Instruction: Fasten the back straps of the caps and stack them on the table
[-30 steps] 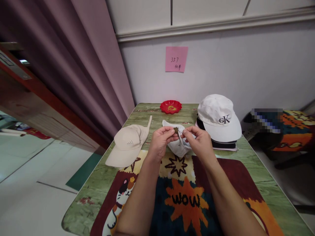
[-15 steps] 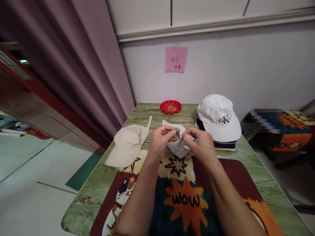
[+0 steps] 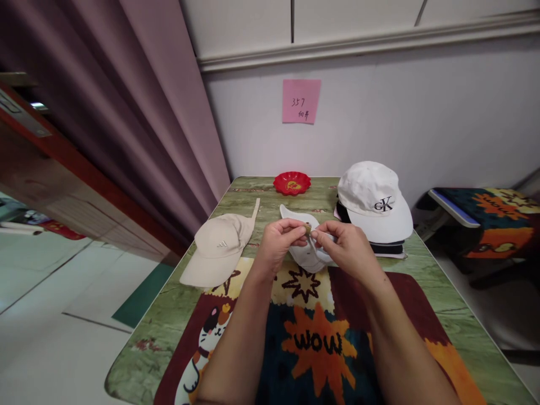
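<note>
A white cap (image 3: pixel 307 257) lies at the middle of the table, partly hidden behind my hands. My left hand (image 3: pixel 278 241) pinches a small brass-coloured buckle (image 3: pixel 307 229) above the cap, thumb against fingers. Close beside it, the thumb and fingertips of my right hand (image 3: pixel 346 246) are pressed together at the buckle, on what looks like the end of the cap's strap; the fingers mostly cover it. To the left rests a beige cap (image 3: pixel 218 243) with its strap sticking up loose. At the right, a white cap with black letters (image 3: pixel 372 194) tops a stack of dark caps.
A red scalloped dish (image 3: pixel 292 184) stands near the wall. Under my forearms spreads a colourful mat (image 3: pixel 320 360) on the green wood-patterned table (image 3: pixel 139 343). A pink note (image 3: pixel 301 101) is stuck to the wall. Beyond the right table edge sits a patterned cloth-covered stool (image 3: pixel 502 219).
My right hand has moved slightly left, bringing its fingertips up against the buckle in my left hand. The white strip between the hands is now mostly hidden.
</note>
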Demonstrator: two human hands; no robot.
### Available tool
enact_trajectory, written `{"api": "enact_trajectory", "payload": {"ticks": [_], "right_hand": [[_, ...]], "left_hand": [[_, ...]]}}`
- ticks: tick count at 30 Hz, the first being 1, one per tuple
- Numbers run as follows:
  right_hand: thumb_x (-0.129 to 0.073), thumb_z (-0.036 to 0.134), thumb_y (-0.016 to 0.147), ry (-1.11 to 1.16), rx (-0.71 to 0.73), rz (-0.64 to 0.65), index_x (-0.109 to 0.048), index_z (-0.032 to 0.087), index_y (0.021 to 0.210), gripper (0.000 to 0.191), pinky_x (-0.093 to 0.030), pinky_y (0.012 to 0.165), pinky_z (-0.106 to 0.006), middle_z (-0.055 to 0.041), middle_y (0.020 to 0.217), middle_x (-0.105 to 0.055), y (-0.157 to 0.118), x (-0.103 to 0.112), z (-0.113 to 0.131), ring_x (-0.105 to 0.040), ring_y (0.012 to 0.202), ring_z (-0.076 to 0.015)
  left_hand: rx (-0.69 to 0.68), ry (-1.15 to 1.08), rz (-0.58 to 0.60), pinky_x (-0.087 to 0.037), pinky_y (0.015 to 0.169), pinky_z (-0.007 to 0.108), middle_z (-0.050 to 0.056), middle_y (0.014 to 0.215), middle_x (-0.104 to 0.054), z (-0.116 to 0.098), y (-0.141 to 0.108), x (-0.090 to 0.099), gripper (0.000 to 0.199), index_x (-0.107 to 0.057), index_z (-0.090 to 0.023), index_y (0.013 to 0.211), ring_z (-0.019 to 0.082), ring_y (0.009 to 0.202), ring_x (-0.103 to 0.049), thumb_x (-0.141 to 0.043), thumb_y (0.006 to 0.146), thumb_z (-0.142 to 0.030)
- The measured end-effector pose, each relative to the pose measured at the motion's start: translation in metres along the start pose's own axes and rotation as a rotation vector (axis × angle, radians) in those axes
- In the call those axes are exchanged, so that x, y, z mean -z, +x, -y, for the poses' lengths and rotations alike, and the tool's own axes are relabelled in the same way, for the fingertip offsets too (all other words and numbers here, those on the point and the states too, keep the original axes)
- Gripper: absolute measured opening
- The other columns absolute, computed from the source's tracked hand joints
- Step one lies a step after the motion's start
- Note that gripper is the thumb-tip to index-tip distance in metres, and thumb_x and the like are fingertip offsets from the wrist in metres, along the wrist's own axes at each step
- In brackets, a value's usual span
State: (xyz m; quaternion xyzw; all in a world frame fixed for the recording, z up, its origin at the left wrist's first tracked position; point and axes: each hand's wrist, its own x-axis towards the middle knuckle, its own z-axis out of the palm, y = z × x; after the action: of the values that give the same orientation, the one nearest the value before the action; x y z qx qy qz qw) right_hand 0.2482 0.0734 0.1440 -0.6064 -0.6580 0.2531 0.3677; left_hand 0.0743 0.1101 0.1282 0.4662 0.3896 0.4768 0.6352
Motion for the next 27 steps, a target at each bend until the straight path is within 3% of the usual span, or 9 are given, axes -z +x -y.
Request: {"api": "enact_trajectory", "payload": {"ticks": [6,15,22,27], "right_hand": [[-0.063,0.047,0.084,0.212,-0.026,0.017,-0.068,0.020,0.083,0.027,-0.033,0.051,-0.027,-0.0002,0.064,-0.063,0.001,0.005,-0.006,-0.046,0.052,-0.0128],[-0.064,0.044,0.083,0.255,0.008,0.009,-0.068,0.020,0.079,0.025,-0.035,0.053,-0.026,-0.0005,0.064,-0.061,0.002,-0.001,-0.006,-0.047,0.055,-0.0132],[-0.065,0.045,0.087,0.324,0.034,0.047,-0.071,0.020,0.092,0.027,-0.041,0.059,-0.027,-0.0022,0.074,-0.068,0.005,-0.004,-0.011,-0.055,0.065,-0.0156],[-0.065,0.044,0.087,0.333,0.053,0.092,-0.070,0.019,0.083,0.026,-0.039,0.061,-0.028,-0.0005,0.069,-0.062,0.007,-0.001,-0.016,-0.052,0.064,-0.0149]], "left_hand": [[0.014,0.022,-0.031,-0.056,0.067,0.024,0.003,0.073,-0.071,-0.008,0.000,0.011,0.032,-0.074,-0.012,0.084,0.012,0.063,-0.067,-0.088,0.064,-0.032],[0.041,0.077,0.109,-0.053,0.068,0.023,0.003,0.075,-0.071,-0.008,-0.001,0.007,0.035,-0.073,-0.012,0.087,0.011,0.065,-0.066,-0.088,0.065,-0.034],[0.044,0.057,0.039,-0.050,0.063,0.022,0.003,0.070,-0.070,-0.011,-0.001,0.008,0.036,-0.072,-0.013,0.084,0.012,0.063,-0.066,-0.089,0.062,-0.035],[0.032,0.066,0.033,-0.051,0.065,0.022,0.002,0.069,-0.070,-0.013,-0.002,0.012,0.035,-0.072,-0.014,0.084,0.012,0.064,-0.066,-0.089,0.063,-0.035]]}}
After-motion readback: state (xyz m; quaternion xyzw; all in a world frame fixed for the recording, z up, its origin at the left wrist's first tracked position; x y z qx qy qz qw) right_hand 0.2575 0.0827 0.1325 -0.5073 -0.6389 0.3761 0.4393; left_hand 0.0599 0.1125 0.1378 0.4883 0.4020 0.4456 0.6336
